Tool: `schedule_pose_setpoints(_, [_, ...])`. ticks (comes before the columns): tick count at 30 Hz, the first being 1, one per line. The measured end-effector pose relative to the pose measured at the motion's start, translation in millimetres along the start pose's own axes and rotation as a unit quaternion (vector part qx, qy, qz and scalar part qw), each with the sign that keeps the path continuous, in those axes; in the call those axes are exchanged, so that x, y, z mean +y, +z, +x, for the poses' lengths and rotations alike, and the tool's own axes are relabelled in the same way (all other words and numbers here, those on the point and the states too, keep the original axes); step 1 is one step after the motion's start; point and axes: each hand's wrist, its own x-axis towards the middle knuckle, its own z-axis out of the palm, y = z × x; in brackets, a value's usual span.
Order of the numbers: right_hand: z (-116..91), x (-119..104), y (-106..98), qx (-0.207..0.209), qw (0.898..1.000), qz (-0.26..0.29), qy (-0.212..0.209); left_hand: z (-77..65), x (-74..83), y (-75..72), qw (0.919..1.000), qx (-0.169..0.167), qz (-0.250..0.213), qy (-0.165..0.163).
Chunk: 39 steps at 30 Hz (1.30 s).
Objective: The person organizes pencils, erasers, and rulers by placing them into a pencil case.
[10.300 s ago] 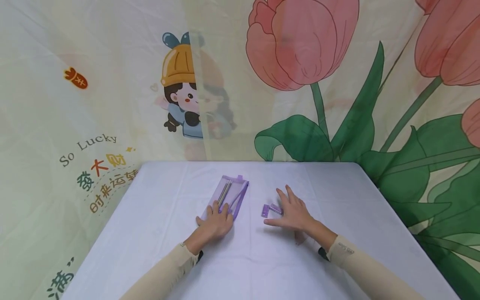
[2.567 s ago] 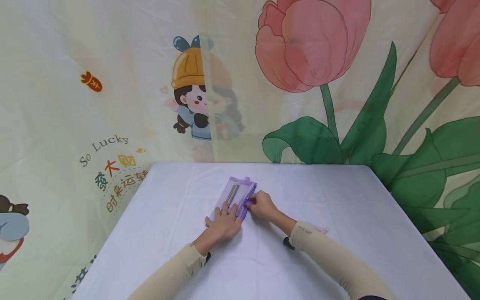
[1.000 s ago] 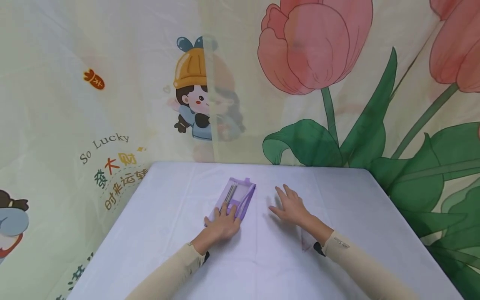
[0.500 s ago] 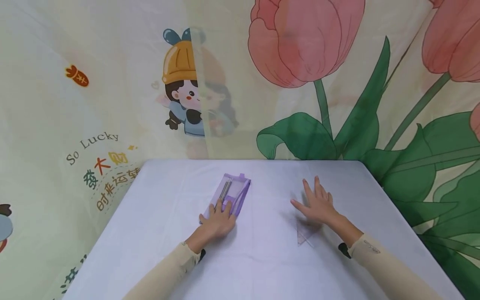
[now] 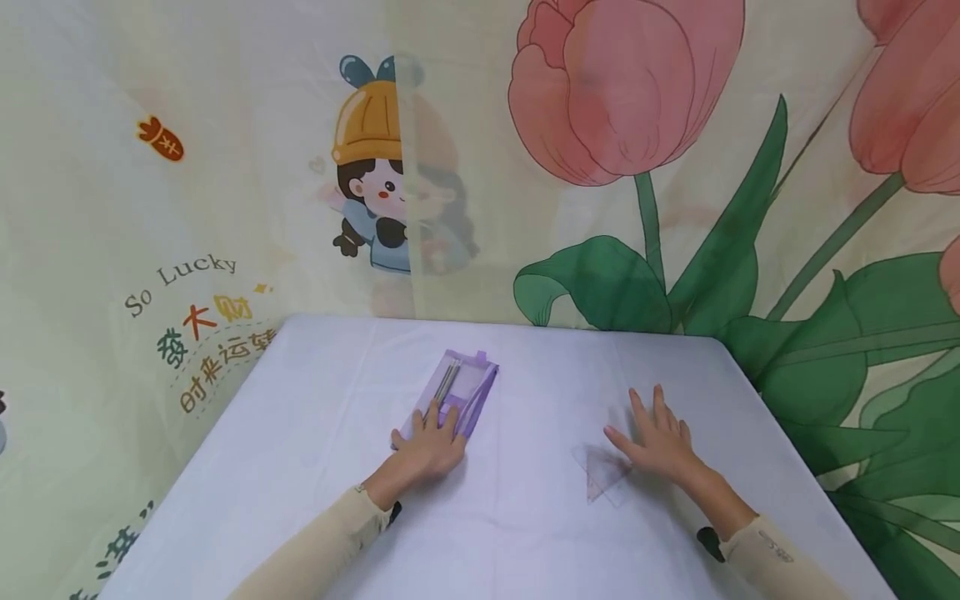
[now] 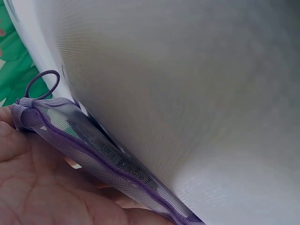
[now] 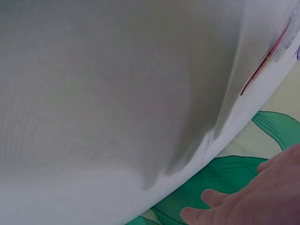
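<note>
A purple mesh zip pencil pouch [image 5: 480,379] lies slanted on the white table, with slim silver-grey sticks [image 5: 447,382] and a flat purple piece [image 5: 452,406] showing through its mesh. My left hand [image 5: 427,446] rests on the pouch's near end, fingers spread. In the left wrist view, the pouch's dark purple zip [image 6: 93,154] runs beside my palm. My right hand [image 5: 663,446] is off to the right over the table, fingers spread and holding nothing. Clear triangular set squares [image 5: 603,477] lie at its left, partly overlapped by the hand.
The table's white cloth [image 5: 337,400] bears these things, and its far edge meets a printed curtain [image 5: 465,250] with tulips and a cartoon figure. In the right wrist view, a red-edged clear piece [image 7: 267,58] lies near the table's edge.
The small purple piece, earlier beside my right hand, was held at the pouch's right side and now shows inside the pouch. My right hand has moved away right; my left stays on the pouch.
</note>
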Motion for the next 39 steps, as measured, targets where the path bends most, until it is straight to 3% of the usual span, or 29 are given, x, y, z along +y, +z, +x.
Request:
schedule_pose_setpoints(7, [-11,-2,10,-0.017,1.0,0.006,0.01,-2.6,-1.4,0.0,0.9999,-0.01,0.012,0.004])
schedule_pose_setpoints(15, [-1,-5,-5,-0.008,1.0,-0.004,-0.02,2.0,0.7,0.9,1.0,-0.004,-0.002,0.003])
schedule_pose_setpoints(20, [-6,-13,-3,-0.007,0.999,-0.024,-0.045,3.1,0.7,1.9,1.0,-0.004,-0.001,-0.002])
schedule_pose_setpoints(30, [-18,-31,13,-0.028,0.998,0.038,-0.05,4.1,0.1,2.1,1.0,-0.005,0.0,-0.002])
schedule_pose_setpoints(34, [-15,-33,17,-0.049,0.997,0.043,-0.04,4.5,0.7,3.6,0.9999,-0.011,0.001,-0.002])
schedule_pose_setpoints(39, [-12,-38,14,-0.039,0.998,0.039,-0.034,5.3,1.1,3.8,1.0,-0.009,-0.001,-0.003])
